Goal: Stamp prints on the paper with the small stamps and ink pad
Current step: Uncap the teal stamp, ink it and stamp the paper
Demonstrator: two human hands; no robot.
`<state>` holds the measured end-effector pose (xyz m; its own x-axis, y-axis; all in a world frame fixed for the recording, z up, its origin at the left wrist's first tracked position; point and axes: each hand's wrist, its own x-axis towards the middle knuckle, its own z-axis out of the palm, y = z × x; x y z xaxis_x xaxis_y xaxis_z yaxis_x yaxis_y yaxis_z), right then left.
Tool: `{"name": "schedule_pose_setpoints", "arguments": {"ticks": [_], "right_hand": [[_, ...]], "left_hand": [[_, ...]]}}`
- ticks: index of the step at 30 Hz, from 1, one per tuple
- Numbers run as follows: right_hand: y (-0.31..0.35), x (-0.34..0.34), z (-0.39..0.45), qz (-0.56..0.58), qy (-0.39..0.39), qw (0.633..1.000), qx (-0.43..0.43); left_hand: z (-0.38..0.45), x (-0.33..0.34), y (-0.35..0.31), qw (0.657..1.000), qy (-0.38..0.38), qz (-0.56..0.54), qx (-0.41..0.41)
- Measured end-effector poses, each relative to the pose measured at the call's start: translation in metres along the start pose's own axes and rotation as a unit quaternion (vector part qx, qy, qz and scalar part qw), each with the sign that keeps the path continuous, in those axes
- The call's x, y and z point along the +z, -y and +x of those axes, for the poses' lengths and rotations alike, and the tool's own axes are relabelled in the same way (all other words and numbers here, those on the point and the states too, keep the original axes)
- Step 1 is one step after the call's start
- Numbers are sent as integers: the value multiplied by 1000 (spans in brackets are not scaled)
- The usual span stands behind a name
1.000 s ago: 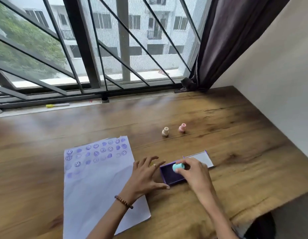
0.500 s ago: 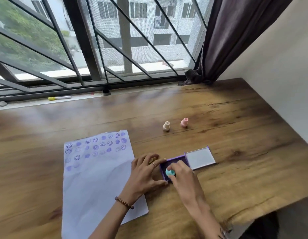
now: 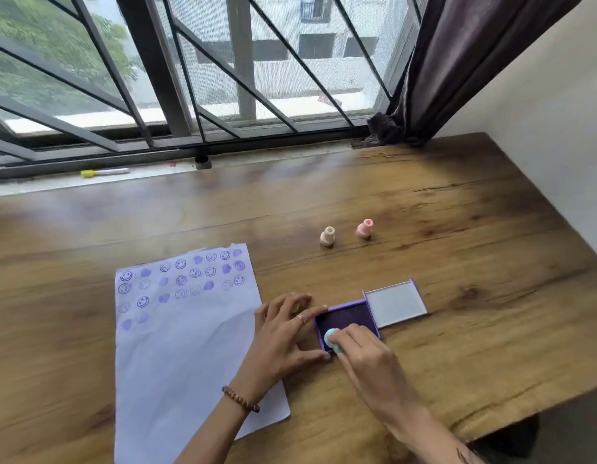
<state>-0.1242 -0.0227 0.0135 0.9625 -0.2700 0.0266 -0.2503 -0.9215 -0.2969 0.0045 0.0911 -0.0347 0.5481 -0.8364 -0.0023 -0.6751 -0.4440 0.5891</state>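
Nearest, right hand (image 3: 364,354) pinched the teal stamp (image 3: 331,338) onto the ink pad (image 3: 349,319); left hand (image 3: 283,333), fingers spread flat, braced the pad's left edge. Stamp looked light, rigid, grippable by its narrow neck. Paper (image 3: 190,336) left; two spare stamps (image 3: 327,236) farther.

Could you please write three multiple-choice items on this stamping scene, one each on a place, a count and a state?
1. Where is the teal stamp?
A. on the ink pad
B. on the paper
C. on the windowsill

2. How many stamps stand unused on the table?
A. one
B. two
C. four

3. What state is the ink pad's lid in?
A. shut
B. open flat
C. missing

Answers: 1 A, the right hand presses it onto the pad; 2 B, a cream stamp and a pink stamp; 3 B, the lid lies flat beside the pad.
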Motion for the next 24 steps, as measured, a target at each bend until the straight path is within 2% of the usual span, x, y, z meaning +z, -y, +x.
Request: {"name": "schedule_pose_setpoints", "arguments": {"ticks": [7, 14, 21, 24], "right_hand": [[2, -5, 14, 29, 86, 995, 42], [1, -14, 32, 66, 125, 988, 64], [3, -17, 55, 69, 159, 969, 177], [5, -20, 54, 87, 142, 961, 219]], "left_hand": [[1, 3, 2, 1000, -10, -23, -3], [0, 4, 2, 999, -6, -33, 0], [1, 4, 2, 999, 0, -33, 9], [-3, -2, 0, 999, 20, -3, 26]]}}
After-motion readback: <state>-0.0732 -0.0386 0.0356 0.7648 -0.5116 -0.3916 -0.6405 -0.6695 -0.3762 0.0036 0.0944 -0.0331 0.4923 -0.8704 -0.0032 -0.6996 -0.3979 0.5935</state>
